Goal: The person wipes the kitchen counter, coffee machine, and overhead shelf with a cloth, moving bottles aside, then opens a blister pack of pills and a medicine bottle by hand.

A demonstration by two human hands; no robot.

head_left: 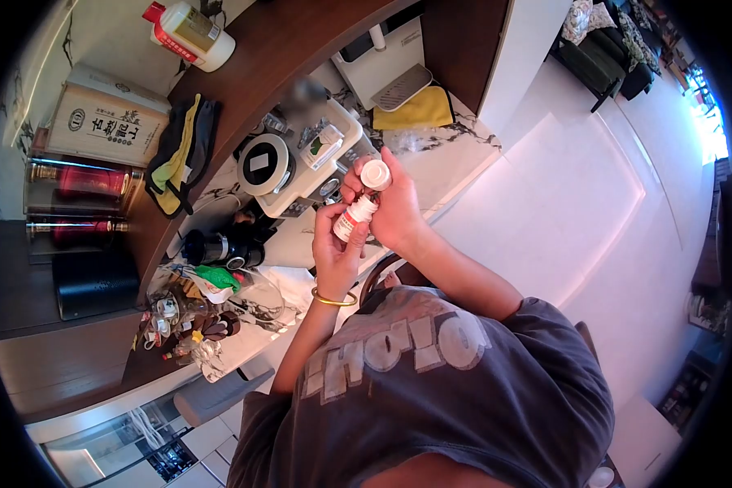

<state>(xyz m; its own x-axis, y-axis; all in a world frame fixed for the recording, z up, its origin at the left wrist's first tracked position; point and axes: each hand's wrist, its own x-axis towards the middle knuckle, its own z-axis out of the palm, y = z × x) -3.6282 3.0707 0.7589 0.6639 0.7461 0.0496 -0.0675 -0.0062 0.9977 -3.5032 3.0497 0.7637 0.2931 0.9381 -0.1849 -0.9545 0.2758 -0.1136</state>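
Note:
My left hand (339, 254), with a gold bracelet at the wrist, is closed around a small white bottle (355, 220) with a red-and-white label. The bottle is tilted, and its neck points towards my right hand. In my right hand (397, 207), a round white cap (376, 175) is held by curled fingers, just above the bottle's neck and apart from it. Both hands are close together in front of my chest, over the edge of the marble-patterned counter. Part of the right fingers is hidden behind the cap and bottle.
A white tray-like rack (346, 122) with jars and a round white-lidded container (264, 163) stands beyond my hands. A yellow cloth (415, 110) lies by a white appliance (386, 61). On the wooden shelf are a red-capped bottle (191, 37) and a box (106, 118).

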